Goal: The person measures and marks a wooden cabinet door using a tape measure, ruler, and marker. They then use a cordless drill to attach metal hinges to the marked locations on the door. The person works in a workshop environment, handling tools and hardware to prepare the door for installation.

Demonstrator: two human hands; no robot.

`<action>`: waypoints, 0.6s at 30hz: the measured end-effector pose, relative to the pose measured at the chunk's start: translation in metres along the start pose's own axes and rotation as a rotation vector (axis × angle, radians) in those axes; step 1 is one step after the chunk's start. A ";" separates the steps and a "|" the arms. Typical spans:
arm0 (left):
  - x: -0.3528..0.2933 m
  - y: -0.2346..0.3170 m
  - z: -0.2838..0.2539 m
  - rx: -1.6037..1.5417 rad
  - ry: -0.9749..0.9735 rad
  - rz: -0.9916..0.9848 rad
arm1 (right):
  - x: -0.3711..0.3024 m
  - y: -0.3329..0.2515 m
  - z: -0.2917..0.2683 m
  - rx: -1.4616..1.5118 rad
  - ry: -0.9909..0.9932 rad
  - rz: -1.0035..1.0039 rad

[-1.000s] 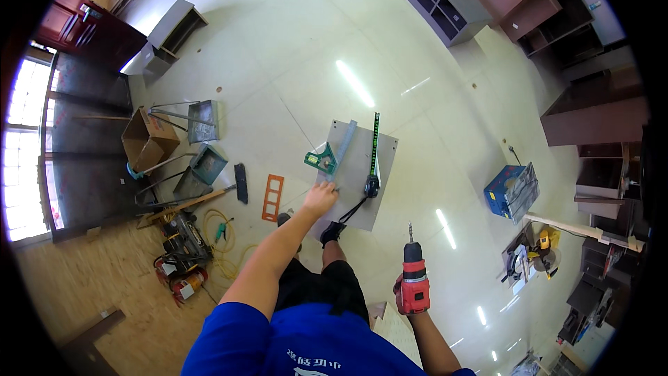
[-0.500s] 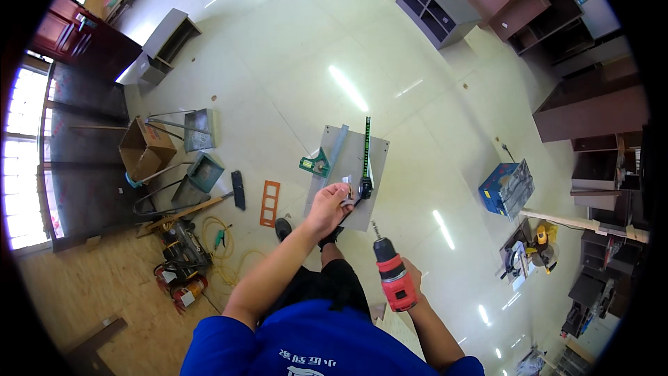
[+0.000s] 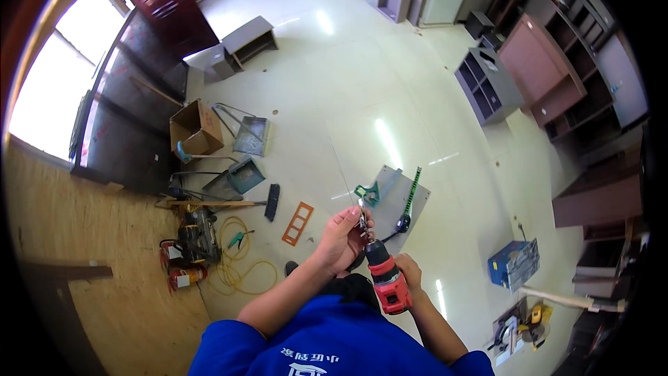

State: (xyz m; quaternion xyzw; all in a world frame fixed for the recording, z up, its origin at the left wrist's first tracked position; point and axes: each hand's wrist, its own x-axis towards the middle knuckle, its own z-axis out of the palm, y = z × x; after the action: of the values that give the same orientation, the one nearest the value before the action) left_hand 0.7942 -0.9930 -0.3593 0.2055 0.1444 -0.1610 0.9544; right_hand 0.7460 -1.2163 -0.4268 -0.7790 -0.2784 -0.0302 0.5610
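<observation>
My right hand [image 3: 409, 273] is wrapped round the grip of a red and black cordless drill [image 3: 390, 285], its chuck pointing away from me. My left hand [image 3: 342, 237] pinches a small shiny piece [image 3: 362, 217] just beyond the chuck, close to the drill's tip; its exact kind is too small to tell. Past my hands a grey panel [image 3: 415, 203] lies on the floor. A green-headed combination square [image 3: 369, 193] with a steel blade and a tape measure [image 3: 403, 223] with its green blade drawn out rest on that panel.
An orange slotted template [image 3: 298, 223], a broom head [image 3: 272, 202], dustpans [image 3: 245, 175] and a cardboard box [image 3: 197, 130] are on the left. A yellow hose [image 3: 224, 264] coils beside a compressor [image 3: 200, 235]. To the right stand a blue box [image 3: 513, 264] and grey cabinets [image 3: 489, 83].
My left hand and the drill have come together, the small piece now at the drill's tip. The view has turned, shifting the panel and its tools rightward.
</observation>
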 end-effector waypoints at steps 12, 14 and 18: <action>-0.145 0.113 -0.075 -0.118 0.137 0.307 | 0.022 -0.060 0.169 0.475 -0.139 0.659; -0.176 0.137 -0.087 -0.152 0.138 0.371 | 0.029 -0.067 0.205 0.686 -0.261 0.656; -0.241 0.183 -0.127 -0.224 0.115 0.484 | 0.025 -0.065 0.276 0.664 -0.337 0.509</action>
State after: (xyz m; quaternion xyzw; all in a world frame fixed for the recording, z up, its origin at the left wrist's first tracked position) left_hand 0.6161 -0.7195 -0.3244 0.1362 0.1619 0.1006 0.9722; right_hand 0.6639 -0.9463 -0.4639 -0.5945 -0.1602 0.3270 0.7170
